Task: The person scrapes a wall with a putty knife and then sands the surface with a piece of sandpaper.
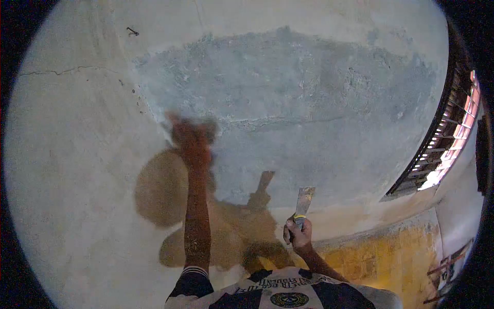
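Observation:
My right hand (299,233) is closed around the handle of a putty knife (304,202), held low in front of the wall with its blade pointing up. Smears mark the blade. Higher up and to the left, my left hand (191,130) is smeared by motion against the wall, at the left edge of the grey patch (257,77). Its fingers are too blurred to show whether they hold anything. The patch has a rough, uneven surface, with a ridge running across it.
A barred window opening (437,149) curves along the right side. Below it lies a yellowish wall section (375,255). A small hook or nail (133,31) sticks out at upper left, above a thin crack (67,70). Dark shadows of head and arms fall across the wall.

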Available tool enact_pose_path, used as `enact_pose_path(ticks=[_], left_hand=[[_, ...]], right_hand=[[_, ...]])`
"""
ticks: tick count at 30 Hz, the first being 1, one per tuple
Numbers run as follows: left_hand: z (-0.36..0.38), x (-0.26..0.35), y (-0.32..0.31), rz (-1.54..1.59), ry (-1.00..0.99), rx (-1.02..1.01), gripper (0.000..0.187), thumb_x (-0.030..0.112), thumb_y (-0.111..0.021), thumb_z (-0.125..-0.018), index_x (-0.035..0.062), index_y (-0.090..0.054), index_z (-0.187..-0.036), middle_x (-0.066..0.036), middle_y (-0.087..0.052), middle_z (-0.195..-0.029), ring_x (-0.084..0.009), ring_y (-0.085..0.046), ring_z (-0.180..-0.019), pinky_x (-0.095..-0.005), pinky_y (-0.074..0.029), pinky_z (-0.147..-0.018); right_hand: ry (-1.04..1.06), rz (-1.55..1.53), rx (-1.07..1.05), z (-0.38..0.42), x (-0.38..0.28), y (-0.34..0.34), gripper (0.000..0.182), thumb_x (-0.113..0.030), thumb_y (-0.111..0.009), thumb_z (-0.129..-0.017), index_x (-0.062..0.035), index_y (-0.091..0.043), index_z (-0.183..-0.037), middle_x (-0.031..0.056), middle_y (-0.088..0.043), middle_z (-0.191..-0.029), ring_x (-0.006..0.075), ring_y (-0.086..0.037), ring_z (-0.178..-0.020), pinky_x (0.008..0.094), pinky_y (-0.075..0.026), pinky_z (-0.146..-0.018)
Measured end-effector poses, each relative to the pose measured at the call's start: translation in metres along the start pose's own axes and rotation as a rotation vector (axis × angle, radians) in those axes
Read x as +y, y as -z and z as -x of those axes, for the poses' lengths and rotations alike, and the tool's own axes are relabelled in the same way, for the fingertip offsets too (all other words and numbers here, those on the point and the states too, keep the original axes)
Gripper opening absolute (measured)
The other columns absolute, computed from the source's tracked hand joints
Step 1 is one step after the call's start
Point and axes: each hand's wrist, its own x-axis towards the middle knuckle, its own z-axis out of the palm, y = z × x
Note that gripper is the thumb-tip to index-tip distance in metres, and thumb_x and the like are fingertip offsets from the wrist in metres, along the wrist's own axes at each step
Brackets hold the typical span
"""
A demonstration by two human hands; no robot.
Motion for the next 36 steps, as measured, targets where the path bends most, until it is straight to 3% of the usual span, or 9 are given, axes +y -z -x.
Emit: enact_pose_path(ticks=[5,10,13,15,19,26,31,33,36], left_hand=[[0.012,0.051,0.023,0.350,0.262,0.146,0.084,0.041,-0.050,-0.099,0.0002,-0.005,-0.156,-0.023,-0.005,-0.163,-0.0428,-0.006,-0.150,-0.0648,-0.009,-0.115],[0.046,0.083,0.015,0.409,0.047,-0.023,0.086,0.043,-0.048,-0.099,-0.0019,-0.001,-0.156,-0.024,-0.001,-0.163,-0.0436,0.001,-0.150,-0.0621,-0.001,-0.117],[0.001,0.083,0.030,0.607,0.419,0.226,0.084,0.042,-0.048,-0.099,-0.0043,-0.006,-0.155,-0.025,-0.001,-0.163,-0.0459,0.002,-0.149,-0.0635,-0.001,-0.116],[0.033,0.096,-0.034,0.403,0.361,-0.035,0.081,0.041,-0.047,-0.100,-0.0048,-0.009,-0.155,-0.024,-0.002,-0.163,-0.0461,0.000,-0.149,-0.0643,-0.004,-0.116],[0.045,0.185,0.068,0.381,0.016,-0.211,0.076,0.038,-0.047,-0.100,-0.0053,-0.016,-0.154,-0.025,-0.007,-0.162,-0.0465,-0.006,-0.148,-0.0649,-0.006,-0.115],[0.031,0.225,-0.002,0.444,0.327,-0.768,0.075,0.037,-0.048,-0.099,-0.0045,-0.017,-0.154,-0.026,-0.015,-0.161,-0.0489,-0.013,-0.147,-0.0665,-0.006,-0.114],[0.064,0.328,0.077,0.438,-0.017,-0.125,0.074,0.035,-0.047,-0.100,-0.0027,-0.014,-0.155,-0.026,-0.014,-0.161,-0.0461,-0.012,-0.148,-0.0640,-0.003,-0.116],[0.063,0.343,0.084,0.382,-0.087,-0.178,0.075,0.036,-0.045,-0.101,-0.0020,-0.011,-0.156,-0.025,-0.010,-0.162,-0.0443,-0.009,-0.149,-0.0620,-0.002,-0.117],[0.056,0.307,-0.020,0.599,0.152,0.062,0.076,0.039,-0.043,-0.101,-0.0022,-0.010,-0.156,-0.025,-0.008,-0.162,-0.0443,-0.006,-0.149,-0.0603,-0.002,-0.118]], right_hand=[[0.033,0.052,-0.004,-0.003,0.001,0.002,0.024,-0.021,-0.066,-0.094,-0.0055,-0.052,-0.082,0.0049,-0.050,-0.053,0.0148,-0.046,-0.039,0.0297,-0.037,-0.037],[0.104,0.128,-0.024,-0.005,0.007,0.012,0.023,-0.020,-0.065,-0.093,-0.0054,-0.053,-0.081,0.0044,-0.051,-0.053,0.0147,-0.048,-0.041,0.0291,-0.039,-0.039],[0.061,0.206,0.095,0.002,0.008,0.028,0.021,-0.019,-0.064,-0.094,-0.0051,-0.054,-0.082,0.0045,-0.052,-0.055,0.0146,-0.049,-0.043,0.0290,-0.040,-0.040],[0.039,0.120,0.061,0.002,-0.006,0.034,0.019,-0.018,-0.064,-0.094,-0.0047,-0.054,-0.083,0.0047,-0.052,-0.056,0.0146,-0.050,-0.044,0.0289,-0.040,-0.041],[0.061,0.184,0.059,-0.006,-0.011,0.061,0.016,-0.015,-0.062,-0.094,-0.0043,-0.054,-0.085,0.0053,-0.053,-0.057,0.0147,-0.050,-0.045,0.0289,-0.040,-0.040],[0.090,0.123,0.047,-0.002,-0.048,0.123,0.015,-0.014,-0.061,-0.095,-0.0046,-0.053,-0.086,0.0059,-0.051,-0.056,0.0156,-0.047,-0.041,0.0296,-0.039,-0.038],[0.071,0.055,0.028,-0.011,-0.096,0.164,0.015,-0.013,-0.059,-0.096,-0.0052,-0.052,-0.086,0.0058,-0.050,-0.054,0.0161,-0.045,-0.039,0.0299,-0.038,-0.037],[0.051,0.057,0.011,-0.017,-0.100,0.181,0.015,-0.014,-0.060,-0.095,-0.0052,-0.052,-0.086,0.0057,-0.049,-0.054,0.0161,-0.045,-0.039,0.0301,-0.038,-0.037],[0.058,0.108,0.024,-0.017,-0.115,0.208,0.016,-0.015,-0.060,-0.096,-0.0054,-0.052,-0.086,0.0054,-0.049,-0.053,0.0155,-0.045,-0.039,0.0297,-0.038,-0.037]])
